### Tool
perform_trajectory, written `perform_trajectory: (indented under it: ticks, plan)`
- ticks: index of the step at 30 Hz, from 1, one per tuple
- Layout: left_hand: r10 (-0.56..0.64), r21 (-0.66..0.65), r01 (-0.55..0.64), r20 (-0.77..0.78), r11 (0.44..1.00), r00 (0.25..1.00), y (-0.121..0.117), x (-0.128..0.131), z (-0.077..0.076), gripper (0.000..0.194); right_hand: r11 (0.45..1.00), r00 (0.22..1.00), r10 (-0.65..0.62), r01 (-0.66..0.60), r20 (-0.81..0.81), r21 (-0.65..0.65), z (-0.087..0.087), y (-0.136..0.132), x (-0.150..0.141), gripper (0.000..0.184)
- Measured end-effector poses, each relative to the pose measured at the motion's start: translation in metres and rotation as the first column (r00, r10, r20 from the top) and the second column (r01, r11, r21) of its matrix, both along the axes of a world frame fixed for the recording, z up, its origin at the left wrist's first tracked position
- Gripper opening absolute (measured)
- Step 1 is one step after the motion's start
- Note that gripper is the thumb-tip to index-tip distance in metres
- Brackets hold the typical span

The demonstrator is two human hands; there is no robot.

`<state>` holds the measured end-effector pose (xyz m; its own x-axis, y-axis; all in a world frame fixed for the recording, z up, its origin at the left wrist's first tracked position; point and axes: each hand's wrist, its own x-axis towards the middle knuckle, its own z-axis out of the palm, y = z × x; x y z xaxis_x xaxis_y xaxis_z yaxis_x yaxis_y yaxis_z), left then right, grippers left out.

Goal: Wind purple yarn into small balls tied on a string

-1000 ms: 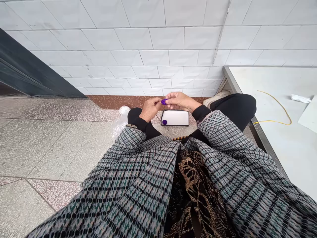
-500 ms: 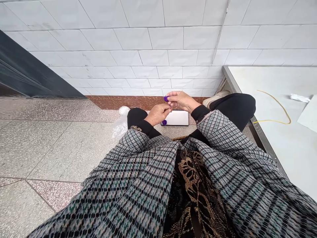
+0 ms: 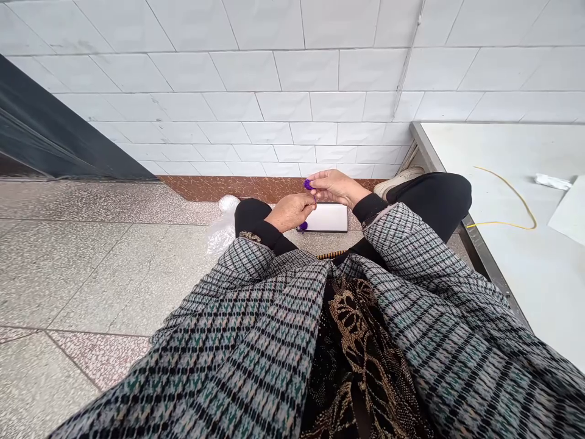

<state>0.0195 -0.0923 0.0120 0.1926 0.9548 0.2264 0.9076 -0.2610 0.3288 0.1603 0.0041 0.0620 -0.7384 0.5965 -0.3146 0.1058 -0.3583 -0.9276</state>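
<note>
My right hand is closed, its thumb and fingertips pinching a small purple ball of cord or yarn. My left hand is closed just below and to the left, fingertips pressed together on a thin purple strand near the right fingers. A second purple ball shows below my left hand, over the left edge of a white rectangular panel with a dark rim. Whether this ball hangs or rests there I cannot tell.
A clear plastic bag with something white lies on the floor by my left knee. On the right stands a white table with a metal edge, a yellow cord and a crumpled white wrapper. A tiled wall rises ahead.
The purple ball in my right hand has turned and shifted slightly right. Both hands stay almost in place, still pinching.
</note>
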Motion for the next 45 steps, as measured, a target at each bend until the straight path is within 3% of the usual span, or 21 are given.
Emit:
perform_trajectory:
  ticks: [3,5,7,9,12,16,19,22,25,29,31,34,39,42,45]
  plan:
    - [-0.032,0.007,0.032,-0.024,0.999,0.999,-0.004,-0.001,0.011,0.025,0.981,0.995,-0.018,-0.001,0.096,0.195,-0.003,0.002,-0.001,0.02]
    - [-0.006,0.035,0.007,-0.027,0.999,1.0,-0.004,-0.003,0.02,0.025,0.932,0.984,-0.026,-0.04,0.177,0.361,-0.006,0.003,-0.001,0.022]
    - [0.042,0.079,-0.041,-0.022,0.996,0.999,-0.003,-0.008,0.028,0.025,0.886,0.972,0.025,-0.13,0.234,0.446,-0.008,0.003,0.0,0.021]
    - [0.098,0.12,-0.099,0.02,0.988,0.995,0.0,-0.014,0.031,0.025,0.874,0.963,0.118,-0.216,0.241,0.435,-0.008,0.002,0.001,0.022]
    - [0.167,0.129,-0.187,0.148,0.974,0.975,0.005,-0.021,0.025,0.024,0.919,0.965,0.192,-0.24,0.177,0.311,-0.006,-0.001,0.003,0.023]
    - [0.25,0.018,-0.271,0.328,0.962,0.911,0.01,-0.02,0.001,0.024,0.984,0.984,0.17,-0.173,0.062,0.049,-0.004,-0.002,0.004,0.018]
    - [0.252,-0.072,-0.242,0.356,0.968,0.9,0.009,-0.011,-0.014,0.024,0.996,0.997,0.075,-0.075,0.004,-0.038,-0.004,-0.001,0.002,0.018]
    - [0.108,-0.067,-0.093,0.278,0.993,0.954,0.006,-0.002,-0.014,0.023,0.999,1.0,-0.007,0.006,0.03,0.034,-0.004,0.001,0.0,0.022]
    - [-0.029,-0.025,0.033,0.147,0.999,0.989,0.002,0.0,0.0,0.024,0.968,0.992,-0.049,0.018,0.118,0.25,-0.007,0.003,-0.002,0.027]
    - [0.024,0.077,-0.027,0.045,0.997,0.999,-0.001,-0.006,0.022,0.023,0.885,0.97,0.005,-0.118,0.243,0.451,-0.015,0.006,-0.003,0.025]
    - [0.075,0.118,-0.08,0.043,0.99,0.996,0.001,-0.011,0.029,0.023,0.869,0.958,0.097,-0.213,0.268,0.446,-0.018,0.006,-0.002,0.022]
    - [0.144,0.136,-0.16,0.121,0.978,0.982,0.005,-0.018,0.027,0.022,0.916,0.959,0.202,-0.257,0.199,0.309,-0.016,0.003,0.0,0.021]
    - [0.235,0.035,-0.263,0.347,0.964,0.908,0.011,-0.021,-0.002,0.022,0.983,0.986,0.162,-0.165,0.045,0.078,-0.003,-0.004,0.004,0.013]
    - [0.201,-0.069,-0.189,0.379,0.98,0.903,0.011,-0.013,-0.016,0.023,0.995,0.997,0.067,-0.069,0.036,0.066,0.0,-0.004,0.002,0.017]
    - [0.042,-0.105,-0.013,0.285,0.994,0.958,0.008,-0.003,-0.014,0.021,0.975,0.996,-0.039,0.019,0.085,0.22,-0.007,0.002,-0.002,0.023]
